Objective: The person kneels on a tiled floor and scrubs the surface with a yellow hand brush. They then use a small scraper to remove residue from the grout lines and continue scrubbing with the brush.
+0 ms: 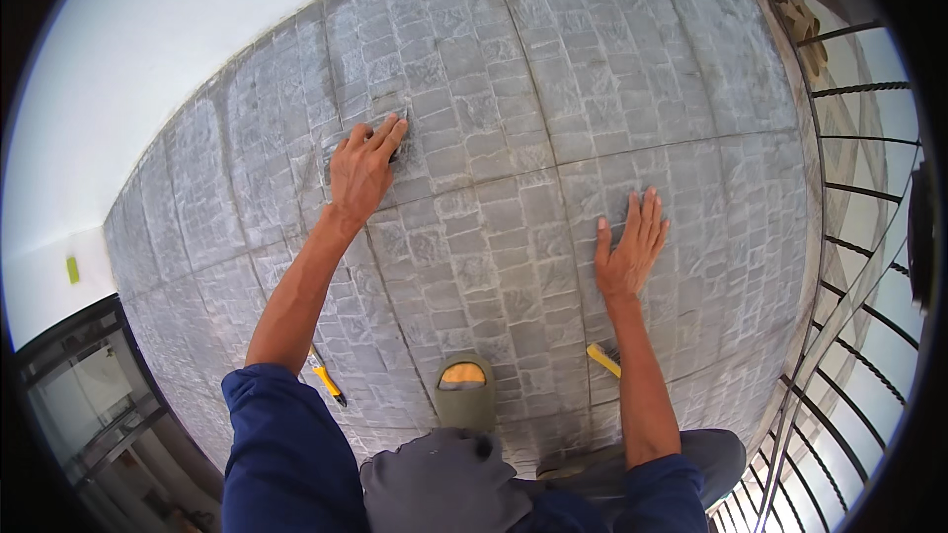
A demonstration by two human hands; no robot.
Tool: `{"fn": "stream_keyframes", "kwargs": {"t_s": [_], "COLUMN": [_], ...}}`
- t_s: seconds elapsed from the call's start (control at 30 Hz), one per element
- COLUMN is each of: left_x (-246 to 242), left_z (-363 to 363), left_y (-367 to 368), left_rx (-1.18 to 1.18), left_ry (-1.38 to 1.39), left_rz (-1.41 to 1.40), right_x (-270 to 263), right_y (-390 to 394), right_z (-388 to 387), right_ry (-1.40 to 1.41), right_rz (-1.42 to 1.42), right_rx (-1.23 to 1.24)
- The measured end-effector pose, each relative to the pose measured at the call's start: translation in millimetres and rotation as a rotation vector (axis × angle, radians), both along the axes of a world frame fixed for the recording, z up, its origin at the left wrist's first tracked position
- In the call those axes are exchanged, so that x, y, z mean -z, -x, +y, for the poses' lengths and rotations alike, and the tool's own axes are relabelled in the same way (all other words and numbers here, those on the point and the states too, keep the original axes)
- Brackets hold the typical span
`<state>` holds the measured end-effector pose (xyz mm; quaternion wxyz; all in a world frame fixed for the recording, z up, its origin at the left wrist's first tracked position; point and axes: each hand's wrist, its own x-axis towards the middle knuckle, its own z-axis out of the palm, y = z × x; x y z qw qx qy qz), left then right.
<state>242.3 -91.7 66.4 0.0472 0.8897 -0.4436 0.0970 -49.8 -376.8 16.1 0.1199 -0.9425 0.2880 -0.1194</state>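
My left hand is palm down on the grey stone-patterned floor tiles, two fingers stretched forward and the others curled. A small dark object shows at the edge of its fingers; most of it is hidden under the hand, so its kind is unclear. Flat on the tiles to the right rests my right hand, thumb apart, holding nothing. Beside the right forearm lies a yellow-handled brush, partly covered by the arm. A yellow and black handled tool lies by the left forearm, its upper end hidden.
A white wall borders the floor at the upper left. Black metal railing bars run along the right side. At the lower left stands a dark-framed glass door or window. My foot wears an olive slide sandal.
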Motion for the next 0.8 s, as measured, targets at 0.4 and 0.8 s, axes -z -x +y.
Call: {"fn": "stream_keyframes", "kwargs": {"t_s": [0.4,0.8], "left_x": [25,31], "left_z": [6,-7], "left_y": [-2,-3], "left_rx": [0.019,-0.080], "left_ry": [0.039,0.044], "left_rz": [0.005,0.009], "right_x": [0,0], "right_y": [0,-1], "right_z": [1,1], "right_ry": [0.013,0.026], "right_rz": [0.021,0.039], "right_rx": [-0.003,-0.004]}}
